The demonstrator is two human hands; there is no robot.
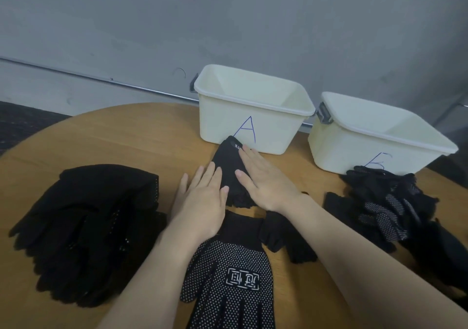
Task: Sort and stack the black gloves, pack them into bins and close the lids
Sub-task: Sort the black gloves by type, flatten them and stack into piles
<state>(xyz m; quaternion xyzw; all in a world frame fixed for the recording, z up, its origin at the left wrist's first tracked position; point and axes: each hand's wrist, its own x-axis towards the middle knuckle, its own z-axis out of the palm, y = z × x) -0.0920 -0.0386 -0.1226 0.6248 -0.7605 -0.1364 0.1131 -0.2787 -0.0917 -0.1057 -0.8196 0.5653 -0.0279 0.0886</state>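
A: Where do the hands sit against the bin marked A (249,111)?

B: Just in front of it. A plain black glove (229,174) lies on the wooden table (131,136) with its far tip touching the foot of that bin, right under the letter. The right hand (266,180) lies flat on the glove's right side, fingers straight and together, gripping nothing. The left hand (202,199) is flat too, fingers spread and relaxed, its thumb side on the glove's left edge and the rest on the table.

A: So neither hand grasps anything?

B: No, both are released and pressing palm down.

A: What else lies near the bin?

B: Nearer the person than the pressed glove, a dotted glove (228,275) with a white printed emblem lies palm up, partly under the left wrist. To the left of the bin and closer to the person sits a pile of plain gloves (86,230), well apart from it. To its right stands a second bin (374,138), its letter half hidden by a heap of dotted gloves (385,204) that leans against its front wall.

A: Are the bins shut?

B: Both stand without lids, and I see no gloves inside the parts that show. A grey clasp (324,114) sits between the two bins, on the second bin's near corner.
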